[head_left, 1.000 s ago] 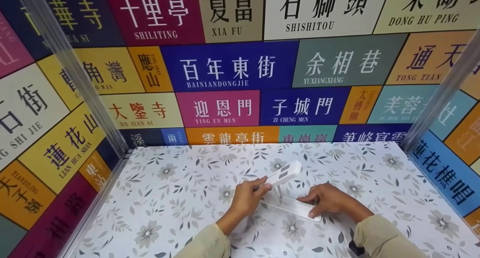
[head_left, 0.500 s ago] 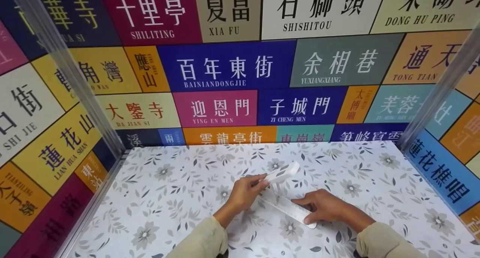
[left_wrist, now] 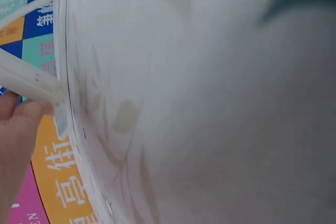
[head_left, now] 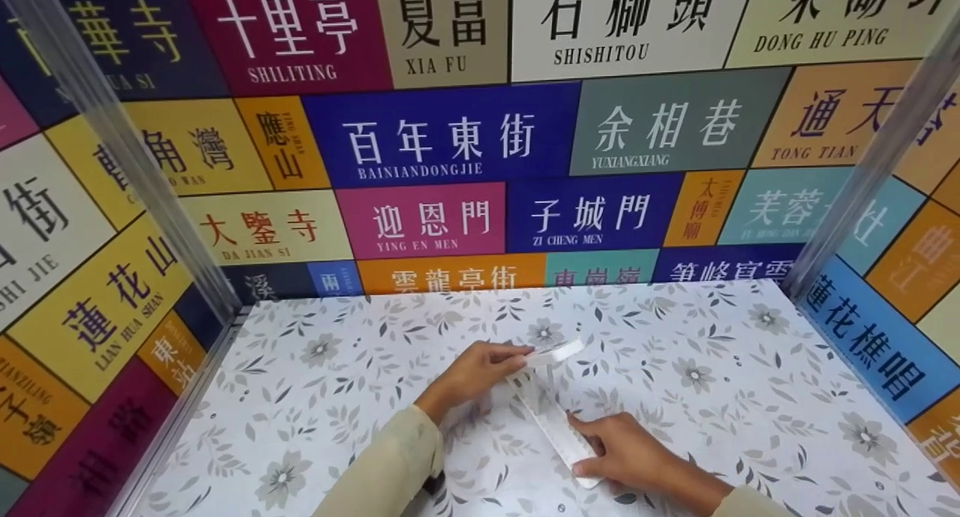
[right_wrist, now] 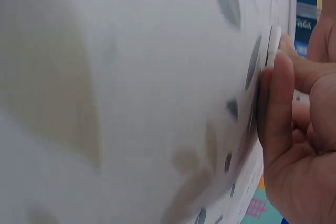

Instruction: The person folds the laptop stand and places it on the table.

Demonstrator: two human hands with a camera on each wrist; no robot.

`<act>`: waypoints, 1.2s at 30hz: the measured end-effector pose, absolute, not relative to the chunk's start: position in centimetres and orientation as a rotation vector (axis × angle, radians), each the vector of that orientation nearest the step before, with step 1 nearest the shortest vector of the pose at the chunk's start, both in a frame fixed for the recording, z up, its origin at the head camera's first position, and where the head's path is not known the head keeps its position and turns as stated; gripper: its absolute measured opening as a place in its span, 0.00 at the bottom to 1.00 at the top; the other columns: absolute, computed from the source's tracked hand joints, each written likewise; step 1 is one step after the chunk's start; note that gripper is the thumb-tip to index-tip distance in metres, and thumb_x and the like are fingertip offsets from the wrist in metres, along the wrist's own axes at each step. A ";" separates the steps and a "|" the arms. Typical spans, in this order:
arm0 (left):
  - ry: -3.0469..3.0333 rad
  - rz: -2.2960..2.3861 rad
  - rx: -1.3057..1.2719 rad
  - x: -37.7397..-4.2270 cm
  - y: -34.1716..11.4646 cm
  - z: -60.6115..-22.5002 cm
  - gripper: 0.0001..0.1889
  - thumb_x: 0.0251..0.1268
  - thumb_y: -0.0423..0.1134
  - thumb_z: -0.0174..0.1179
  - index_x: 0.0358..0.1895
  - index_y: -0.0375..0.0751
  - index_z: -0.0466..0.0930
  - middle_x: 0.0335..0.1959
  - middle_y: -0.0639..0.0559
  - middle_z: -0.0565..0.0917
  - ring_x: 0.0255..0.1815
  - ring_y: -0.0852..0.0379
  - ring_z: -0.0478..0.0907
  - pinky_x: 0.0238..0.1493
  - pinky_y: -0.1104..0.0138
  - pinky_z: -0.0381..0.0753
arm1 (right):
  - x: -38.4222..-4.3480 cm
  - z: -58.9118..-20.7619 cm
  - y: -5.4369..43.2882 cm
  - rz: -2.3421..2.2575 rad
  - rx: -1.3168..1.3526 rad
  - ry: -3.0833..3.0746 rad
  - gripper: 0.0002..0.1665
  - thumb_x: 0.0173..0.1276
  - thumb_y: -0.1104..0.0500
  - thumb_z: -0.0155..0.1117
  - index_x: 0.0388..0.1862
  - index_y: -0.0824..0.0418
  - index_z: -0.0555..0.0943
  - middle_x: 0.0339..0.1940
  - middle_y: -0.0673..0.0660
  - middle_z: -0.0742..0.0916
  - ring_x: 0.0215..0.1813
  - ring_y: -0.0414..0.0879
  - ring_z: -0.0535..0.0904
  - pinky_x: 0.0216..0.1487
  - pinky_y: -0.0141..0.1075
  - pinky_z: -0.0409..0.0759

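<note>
White device [head_left: 546, 408], long base [head_left: 559, 431] diagonal, far left to near right

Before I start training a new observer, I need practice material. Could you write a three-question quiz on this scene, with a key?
1. Fill in: On the white object, the upper piece is held by the ____ hand.
2. Multiple choice: What does the right hand grip?
A. A pen
B. A cup
C. The object's lower strip
3. True or false: The tabletop has a plain, unpatterned surface.

Key:
1. Left: the left hand holds it.
2. C.
3. False; its pattern is floral.
</note>
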State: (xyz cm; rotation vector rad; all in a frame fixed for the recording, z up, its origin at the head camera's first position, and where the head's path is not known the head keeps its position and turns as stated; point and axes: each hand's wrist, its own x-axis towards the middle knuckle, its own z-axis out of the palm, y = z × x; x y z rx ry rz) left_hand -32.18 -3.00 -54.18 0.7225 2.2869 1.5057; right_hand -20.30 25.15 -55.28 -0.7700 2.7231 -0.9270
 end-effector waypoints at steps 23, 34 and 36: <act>2.155 1.456 0.790 -35.0 -1.1 -55.0 0.22 0.72 0.62 0.57 0.61 0.60 0.84 0.59 0.69 0.85 0.63 0.65 0.77 0.71 0.57 0.70 | -16.9 -56.1 19.0 -1.309 -0.226 2.690 0.47 0.53 0.47 0.83 0.62 0.76 0.78 0.08 0.48 0.80 0.07 0.35 0.72 0.13 0.35 0.76; 2.119 1.496 0.858 -35.3 -1.3 -55.2 0.19 0.72 0.61 0.57 0.59 0.63 0.86 0.58 0.69 0.85 0.64 0.65 0.78 0.71 0.59 0.71 | -16.8 -56.1 18.5 -1.350 -0.219 2.676 0.44 0.53 0.48 0.83 0.60 0.76 0.80 0.06 0.49 0.80 0.05 0.35 0.72 0.10 0.34 0.74; 2.111 1.506 0.854 -35.3 -1.3 -55.2 0.18 0.71 0.61 0.58 0.58 0.64 0.86 0.58 0.69 0.86 0.64 0.65 0.78 0.71 0.59 0.71 | -16.8 -56.1 18.7 -1.361 -0.217 2.637 0.41 0.54 0.48 0.83 0.57 0.76 0.82 0.07 0.49 0.80 0.06 0.35 0.73 0.10 0.34 0.74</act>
